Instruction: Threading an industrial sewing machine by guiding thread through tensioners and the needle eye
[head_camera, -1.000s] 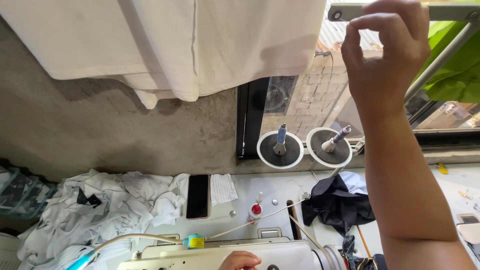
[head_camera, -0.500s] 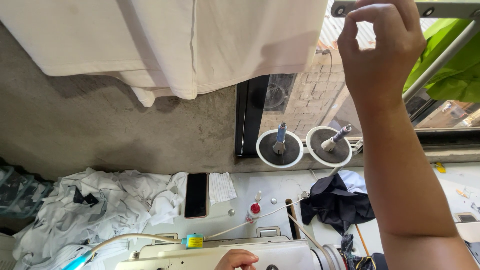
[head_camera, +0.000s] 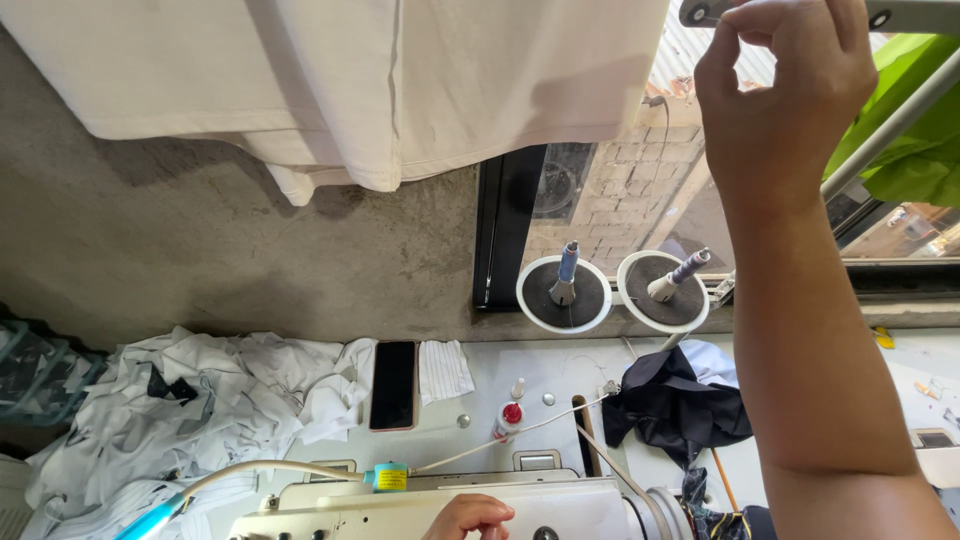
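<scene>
Reaching up, I have my right hand (head_camera: 790, 95) pinched narrow at the grey metal bar (head_camera: 915, 15) above the two spool stands (head_camera: 612, 292), while my left hand (head_camera: 470, 518) rests curled on the white sewing machine (head_camera: 430, 505) on the surface (head_camera: 560, 370).

Phone (head_camera: 393, 384) left of spool stands (head_camera: 612, 292)
</scene>
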